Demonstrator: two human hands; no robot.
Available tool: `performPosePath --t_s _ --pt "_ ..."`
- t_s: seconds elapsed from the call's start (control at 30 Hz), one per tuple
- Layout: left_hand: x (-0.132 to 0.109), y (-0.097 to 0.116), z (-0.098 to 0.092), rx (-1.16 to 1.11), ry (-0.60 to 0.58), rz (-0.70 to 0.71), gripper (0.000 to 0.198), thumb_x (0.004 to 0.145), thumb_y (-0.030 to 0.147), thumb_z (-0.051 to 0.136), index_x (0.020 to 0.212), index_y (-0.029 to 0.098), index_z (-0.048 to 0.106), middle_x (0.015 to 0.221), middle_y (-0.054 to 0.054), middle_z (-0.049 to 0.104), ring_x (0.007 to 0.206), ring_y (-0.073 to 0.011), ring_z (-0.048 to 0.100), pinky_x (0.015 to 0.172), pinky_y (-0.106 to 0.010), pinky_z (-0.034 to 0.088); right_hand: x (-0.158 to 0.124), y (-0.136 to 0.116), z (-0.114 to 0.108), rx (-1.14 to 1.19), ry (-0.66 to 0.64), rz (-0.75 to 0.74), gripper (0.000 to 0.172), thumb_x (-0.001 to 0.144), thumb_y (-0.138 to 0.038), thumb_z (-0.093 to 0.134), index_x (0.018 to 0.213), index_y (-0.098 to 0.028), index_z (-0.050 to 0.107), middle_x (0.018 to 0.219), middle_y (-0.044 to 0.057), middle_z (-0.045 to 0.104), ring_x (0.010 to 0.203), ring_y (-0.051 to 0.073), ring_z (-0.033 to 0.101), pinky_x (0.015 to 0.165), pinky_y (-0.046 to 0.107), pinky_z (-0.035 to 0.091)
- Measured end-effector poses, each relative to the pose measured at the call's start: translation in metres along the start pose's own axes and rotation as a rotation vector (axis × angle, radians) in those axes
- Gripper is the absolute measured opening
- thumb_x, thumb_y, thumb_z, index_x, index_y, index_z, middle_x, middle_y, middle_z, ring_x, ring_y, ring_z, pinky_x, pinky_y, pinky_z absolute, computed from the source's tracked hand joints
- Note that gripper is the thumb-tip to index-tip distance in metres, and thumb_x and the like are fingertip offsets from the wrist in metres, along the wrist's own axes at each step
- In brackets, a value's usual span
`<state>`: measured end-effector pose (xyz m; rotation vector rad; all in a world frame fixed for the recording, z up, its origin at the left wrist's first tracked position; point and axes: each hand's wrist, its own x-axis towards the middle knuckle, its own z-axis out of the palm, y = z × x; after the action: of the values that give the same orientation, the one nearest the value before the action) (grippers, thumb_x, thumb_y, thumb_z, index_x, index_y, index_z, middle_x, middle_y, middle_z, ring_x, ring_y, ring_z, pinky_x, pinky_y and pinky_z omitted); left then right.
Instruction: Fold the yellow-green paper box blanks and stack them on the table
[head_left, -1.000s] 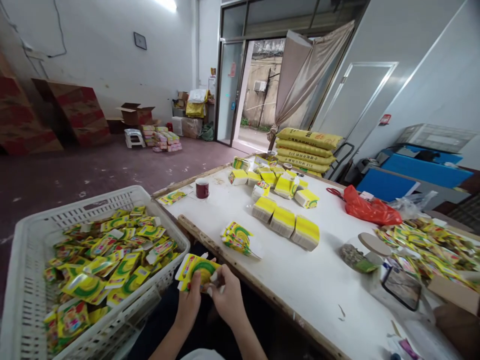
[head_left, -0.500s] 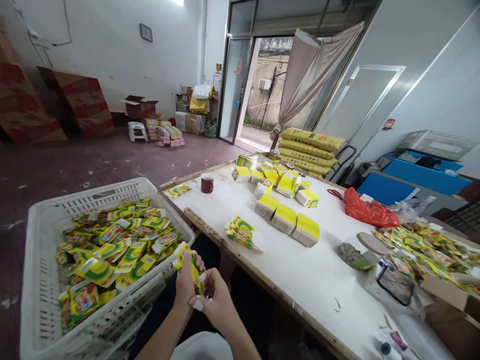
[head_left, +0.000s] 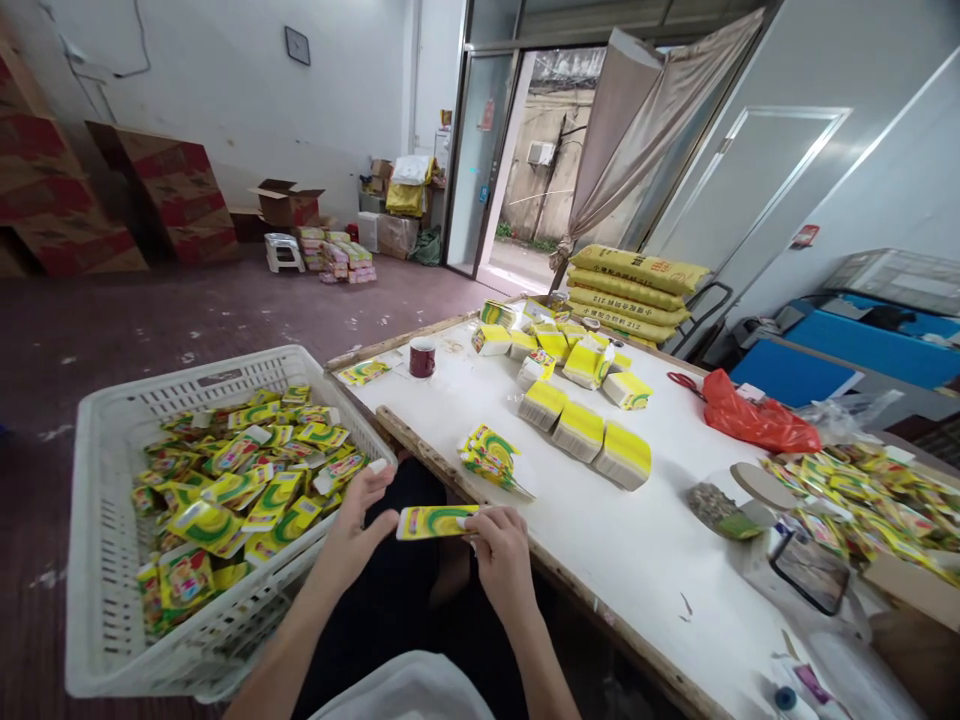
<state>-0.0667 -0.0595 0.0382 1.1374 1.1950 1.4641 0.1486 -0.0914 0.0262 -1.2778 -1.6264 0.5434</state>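
Between thumb and fingers, my right hand (head_left: 504,550) pinches one end of a flat yellow-and-green printed packet (head_left: 435,522) above my lap. My left hand (head_left: 356,525) is open, its fingers spread close to the basket's rim and its thumb near the packet's other end; I cannot tell whether it touches. To the left stands a white plastic basket (head_left: 97,540) heaped with similar packets (head_left: 262,500). A small pile of yellow-green packets (head_left: 489,455) lies near the table's edge, just beyond my right hand.
The white table (head_left: 600,540) has a raised wooden edge. On it are yellow stacks of cards (head_left: 579,430), a dark red mug (head_left: 422,357), a red plastic bag (head_left: 750,415), a lidded jar (head_left: 724,505), a phone (head_left: 811,572) and a packet heap (head_left: 877,500) at right.
Half a second ago both hands were together around yellow packets beside the basket. Now they are apart: my left hand has opened, and my right has moved right with one packet. The view has shifted slightly.
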Motion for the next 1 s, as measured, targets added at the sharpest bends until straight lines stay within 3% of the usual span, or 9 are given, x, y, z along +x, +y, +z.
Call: performPosePath --t_s 0.07,0.13,0.23,0.33,0.5,0.6,0.77,0.9,1.0 --pt "-0.002 0.007 -0.004 0.192 -0.178 0.025 0.094 0.037 0.034 0.096 0.124 0.020 0.063 0.134 -0.015 0.064 0.129 -0.0391 0.056 0.114 -0.051 0.041 -0.003 -0.007 -0.001 -0.170 -0.097 -0.152 0.033 0.083 -0.005 0.054 0.084 -0.032 0.073 0.084 0.001 0.070 0.093 0.024 0.056 0.105 0.049 0.035" --pt "-0.010 0.008 0.002 0.362 -0.401 0.001 0.088 0.040 0.026 0.094 0.123 0.023 0.064 0.126 -0.012 0.069 0.121 -0.0376 0.062 0.108 -0.050 0.046 -0.009 -0.012 0.004 -0.182 -0.175 -0.249 0.034 0.084 -0.005 0.055 0.088 -0.034 0.072 0.084 -0.001 0.069 0.095 0.023 0.058 0.117 0.053 0.025" --pt "-0.026 0.001 0.017 0.497 -0.550 0.004 0.053 0.063 0.025 0.080 0.114 0.025 0.065 0.107 -0.005 0.074 0.096 -0.0289 0.070 0.087 -0.039 0.055 -0.019 -0.007 0.018 -0.047 0.048 -0.131 0.037 0.082 -0.017 0.062 0.115 -0.032 0.066 0.116 0.006 0.066 0.118 0.029 0.055 0.120 0.059 0.022" --pt "-0.039 -0.008 0.030 0.555 -0.476 0.070 0.051 0.066 0.026 0.077 0.114 0.025 0.063 0.105 -0.006 0.074 0.092 -0.0283 0.070 0.081 -0.036 0.055 -0.023 0.010 0.033 0.214 0.343 0.208 0.069 0.081 -0.038 0.068 0.142 -0.023 0.042 0.143 0.018 0.049 0.134 0.035 0.047 0.115 0.058 0.034" --pt "-0.046 -0.021 0.038 0.571 -0.374 0.213 0.065 0.067 0.027 0.077 0.128 0.024 0.055 0.114 -0.010 0.071 0.100 -0.0300 0.070 0.089 -0.039 0.056 -0.023 0.009 0.048 0.839 0.284 0.515 0.086 0.078 -0.056 0.072 0.148 -0.024 0.032 0.134 0.013 0.061 0.114 0.028 0.066 0.099 0.045 0.054" --pt "-0.046 -0.026 0.039 0.617 -0.391 0.333 0.057 0.072 0.028 0.071 0.126 0.023 0.055 0.113 -0.011 0.069 0.100 -0.0294 0.069 0.087 -0.039 0.056 -0.021 -0.008 0.044 1.000 0.199 0.542 0.080 0.070 -0.060 0.078 0.136 -0.025 0.051 0.119 0.011 0.070 0.106 0.029 0.069 0.093 0.045 0.057" --pt "-0.045 -0.023 0.035 0.744 -0.409 0.519 0.047 0.069 0.017 0.065 0.115 0.023 0.060 0.111 -0.011 0.067 0.096 -0.0284 0.068 0.085 -0.039 0.054 -0.016 -0.017 0.024 1.037 -0.241 0.590 0.059 0.069 -0.058 0.082 0.116 -0.025 0.070 0.111 0.009 0.074 0.106 0.029 0.069 0.099 0.047 0.053" --pt "-0.045 -0.016 0.035 0.666 -0.466 0.435 0.046 0.068 0.014 0.064 0.112 0.025 0.055 0.102 -0.006 0.067 0.087 -0.0243 0.068 0.077 -0.033 0.053 -0.019 -0.012 0.020 0.831 -0.166 0.453 0.059 0.078 -0.063 0.071 0.126 -0.028 0.068 0.124 0.009 0.070 0.122 0.031 0.063 0.112 0.051 0.044" --pt "-0.045 -0.021 0.036 0.568 -0.505 0.296 0.058 0.070 0.015 0.063 0.124 0.024 0.042 0.092 -0.002 0.066 0.077 -0.0222 0.067 0.067 -0.031 0.051 -0.027 -0.009 0.024 0.558 -0.131 0.234 0.050 0.086 -0.042 0.068 0.134 -0.031 0.064 0.139 0.007 0.064 0.135 0.030 0.054 0.119 0.050 0.038"
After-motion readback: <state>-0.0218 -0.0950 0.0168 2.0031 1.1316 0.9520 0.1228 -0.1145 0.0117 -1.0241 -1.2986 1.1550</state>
